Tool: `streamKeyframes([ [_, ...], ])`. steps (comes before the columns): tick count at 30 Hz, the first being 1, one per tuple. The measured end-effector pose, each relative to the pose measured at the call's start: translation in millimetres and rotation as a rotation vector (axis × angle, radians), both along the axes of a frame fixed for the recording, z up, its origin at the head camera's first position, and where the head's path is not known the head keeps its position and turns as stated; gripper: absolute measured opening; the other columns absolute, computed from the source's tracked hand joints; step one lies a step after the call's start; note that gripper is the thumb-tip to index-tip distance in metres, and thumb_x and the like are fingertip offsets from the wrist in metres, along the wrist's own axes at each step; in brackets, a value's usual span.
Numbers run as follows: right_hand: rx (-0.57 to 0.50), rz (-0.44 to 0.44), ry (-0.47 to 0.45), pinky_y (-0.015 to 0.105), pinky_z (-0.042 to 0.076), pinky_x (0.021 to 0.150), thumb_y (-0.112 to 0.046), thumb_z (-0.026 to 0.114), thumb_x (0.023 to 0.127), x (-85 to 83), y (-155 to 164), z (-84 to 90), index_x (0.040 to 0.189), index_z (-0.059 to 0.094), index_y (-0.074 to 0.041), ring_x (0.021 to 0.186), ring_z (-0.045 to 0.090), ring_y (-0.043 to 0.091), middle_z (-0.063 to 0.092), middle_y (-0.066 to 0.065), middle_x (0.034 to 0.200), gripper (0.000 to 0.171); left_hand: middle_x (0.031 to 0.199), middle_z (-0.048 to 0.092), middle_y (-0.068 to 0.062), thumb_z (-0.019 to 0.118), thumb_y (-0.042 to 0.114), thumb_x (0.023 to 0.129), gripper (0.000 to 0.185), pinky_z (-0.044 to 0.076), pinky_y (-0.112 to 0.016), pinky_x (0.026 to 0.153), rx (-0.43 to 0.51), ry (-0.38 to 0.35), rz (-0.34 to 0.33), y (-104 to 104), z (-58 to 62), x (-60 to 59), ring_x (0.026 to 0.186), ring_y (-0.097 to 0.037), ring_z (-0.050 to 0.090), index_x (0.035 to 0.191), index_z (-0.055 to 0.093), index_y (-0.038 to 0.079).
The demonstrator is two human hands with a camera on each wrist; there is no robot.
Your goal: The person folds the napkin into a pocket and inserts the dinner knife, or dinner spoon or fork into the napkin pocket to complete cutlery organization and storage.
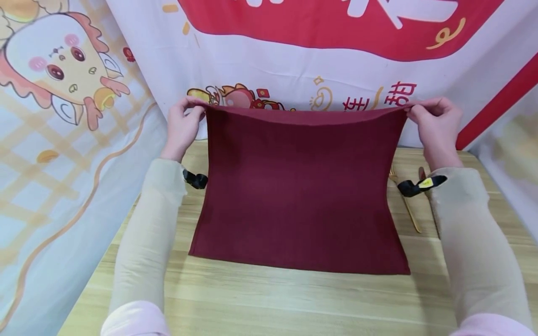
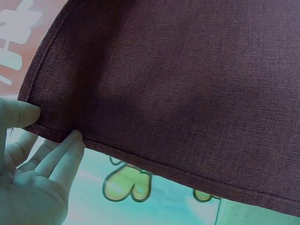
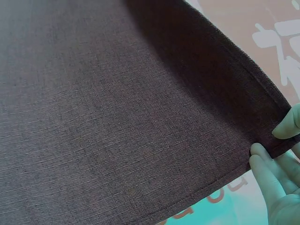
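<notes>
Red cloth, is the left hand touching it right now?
Touching. The left wrist view shows the left hand pinching a corner of the red cloth between thumb and fingers.

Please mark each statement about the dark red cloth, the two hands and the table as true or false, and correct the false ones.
1. The left hand pinches a far corner of the dark red cloth. True.
2. The right hand lies flat on the wooden table. False: it pinches the other far corner, raised above the table.
3. The near edge of the cloth rests on the table. True.
4. The cloth is crumpled into a ball. False: it is spread out between the hands.
5. Gold cutlery lies on top of the cloth. False: it lies on the table, right of the cloth.
</notes>
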State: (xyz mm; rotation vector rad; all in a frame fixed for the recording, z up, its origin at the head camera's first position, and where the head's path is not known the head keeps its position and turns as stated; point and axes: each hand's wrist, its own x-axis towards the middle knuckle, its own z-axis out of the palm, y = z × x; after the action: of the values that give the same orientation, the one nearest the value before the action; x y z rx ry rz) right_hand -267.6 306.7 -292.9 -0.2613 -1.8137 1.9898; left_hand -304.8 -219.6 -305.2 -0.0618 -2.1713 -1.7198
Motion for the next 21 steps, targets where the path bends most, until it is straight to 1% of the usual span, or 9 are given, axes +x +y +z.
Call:
streamKeyframes([
  [2, -0.005, 0.000, 0.015, 0.021, 0.054, 0.086, -0.008, 0.079, 0.088, 1.1, 1, 3.6, 0.106, 0.072, 0.003, 0.092, 0.069, 0.014, 0.074, 0.005, 0.099, 0.022, 0.103, 0.063, -0.004, 0.057, 0.006, 0.099, 0.014, 0.053, -0.032, 0.095, 0.017, 0.022, 0.000, 1, 4.7, 1.7, 0.101, -0.023, 0.065, 0.101, 0.070, 0.009],
  [5, 0.003, 0.002, 0.032, 0.022, 0.054, 0.088, -0.009, 0.080, 0.087, 2.1, 1, 6.5, 0.107, 0.073, 0.003, 0.093, 0.069, 0.014, 0.074, 0.005, 0.100, 0.024, 0.104, 0.064, -0.004, 0.057, 0.004, 0.098, 0.015, 0.053, -0.032, 0.096, 0.042, 0.031, 0.003, 1, 9.0, 3.7, 0.103, -0.025, 0.064, 0.101, 0.070, 0.008],
  [7, 0.007, 0.010, 0.045, 0.022, 0.054, 0.088, -0.008, 0.081, 0.087, 2.6, 2, 6.4, 0.106, 0.073, 0.004, 0.094, 0.070, 0.015, 0.075, 0.007, 0.101, 0.024, 0.105, 0.064, -0.004, 0.056, 0.004, 0.099, 0.015, 0.052, -0.033, 0.097, 0.043, 0.028, 0.001, 0, 8.6, 4.2, 0.105, -0.025, 0.063, 0.101, 0.070, 0.008],
  [9, 0.003, 0.023, 0.041, 0.021, 0.055, 0.086, -0.008, 0.083, 0.086, 3.2, 3, 4.6, 0.105, 0.073, 0.004, 0.095, 0.070, 0.015, 0.075, 0.007, 0.101, 0.025, 0.105, 0.064, -0.004, 0.056, 0.005, 0.099, 0.015, 0.052, -0.034, 0.097, 0.036, 0.020, -0.001, -2, 5.5, 5.1, 0.106, -0.024, 0.062, 0.102, 0.071, 0.008],
  [11, 0.012, 0.033, 0.018, 0.020, 0.055, 0.083, -0.010, 0.084, 0.085, 4.3, 4, 1.2, 0.105, 0.074, 0.003, 0.096, 0.070, 0.015, 0.075, 0.006, 0.101, 0.026, 0.105, 0.064, -0.005, 0.056, 0.004, 0.099, 0.015, 0.053, -0.033, 0.096, 0.025, 0.015, -0.008, -3, -0.2, 6.7, 0.106, -0.022, 0.061, 0.102, 0.070, 0.007],
  [14, 0.033, 0.049, -0.027, 0.018, 0.055, 0.080, -0.011, 0.084, 0.085, 6.5, 6, -7.2, 0.105, 0.074, 0.000, 0.094, 0.069, 0.015, 0.075, 0.005, 0.099, 0.025, 0.104, 0.064, -0.004, 0.056, 0.004, 0.099, 0.015, 0.053, -0.031, 0.095, 0.011, 0.012, -0.018, -4, -12.0, 10.4, 0.106, -0.019, 0.062, 0.103, 0.070, 0.006],
  [17, 0.076, 0.054, -0.074, 0.016, 0.054, 0.077, -0.012, 0.082, 0.087, 9.4, 7, -18.5, 0.105, 0.074, -0.001, 0.091, 0.068, 0.014, 0.074, 0.003, 0.097, 0.022, 0.103, 0.065, -0.004, 0.055, 0.003, 0.099, 0.015, 0.053, -0.031, 0.095, 0.007, 0.016, -0.029, -5, -25.1, 15.1, 0.104, -0.021, 0.063, 0.103, 0.069, 0.003],
  [21, 0.110, 0.057, -0.096, 0.017, 0.053, 0.077, -0.011, 0.081, 0.088, 14.6, 8, -35.7, 0.104, 0.074, -0.001, 0.090, 0.066, 0.013, 0.073, 0.001, 0.095, 0.020, 0.102, 0.066, -0.005, 0.053, 0.002, 0.098, 0.017, 0.053, -0.031, 0.094, 0.007, 0.020, -0.040, -6, -40.8, 21.7, 0.101, -0.024, 0.063, 0.104, 0.069, -0.001],
])
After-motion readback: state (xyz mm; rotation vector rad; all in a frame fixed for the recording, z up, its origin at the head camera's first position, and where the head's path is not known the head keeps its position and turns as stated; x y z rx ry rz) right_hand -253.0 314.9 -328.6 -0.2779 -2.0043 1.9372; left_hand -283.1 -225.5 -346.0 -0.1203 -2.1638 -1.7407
